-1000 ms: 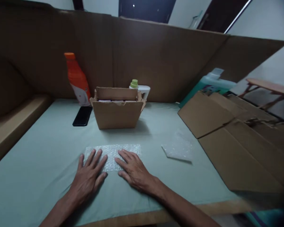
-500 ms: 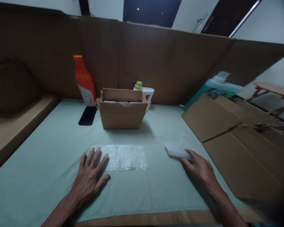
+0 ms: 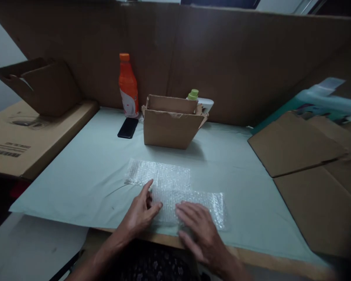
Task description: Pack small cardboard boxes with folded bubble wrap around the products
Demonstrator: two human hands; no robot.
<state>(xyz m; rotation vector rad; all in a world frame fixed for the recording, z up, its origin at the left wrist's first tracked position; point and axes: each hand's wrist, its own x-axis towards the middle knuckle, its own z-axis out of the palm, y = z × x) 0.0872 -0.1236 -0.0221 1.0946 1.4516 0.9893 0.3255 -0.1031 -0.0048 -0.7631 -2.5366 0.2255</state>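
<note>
Two sheets of clear bubble wrap lie on the pale green cloth. The far bubble wrap sheet [image 3: 156,173] is flat. The near bubble wrap sheet [image 3: 213,203] overlaps its lower right part. At the near sheet's left edge is my left hand [image 3: 140,212], thumb and index finger spread and the other fingers curled and partly hidden. My right hand [image 3: 197,226] rests over the middle of the near sheet with its fingers stretched out, slightly blurred. Neither hand visibly grips anything.
An open cardboard box [image 3: 169,128] stands behind the sheets, near a phone [image 3: 128,128], an orange bottle [image 3: 128,89] and a green-capped bottle [image 3: 193,94]. Cardboard pieces [image 3: 298,144] and a teal jug [image 3: 318,99] are at right. Another box [image 3: 52,88] sits on a flat carton [image 3: 26,136] at left.
The piece of bubble wrap from my right hand now lies spread out in front of the first sheet. My right hand has moved left, and my left hand has left the first sheet. The view has shifted.
</note>
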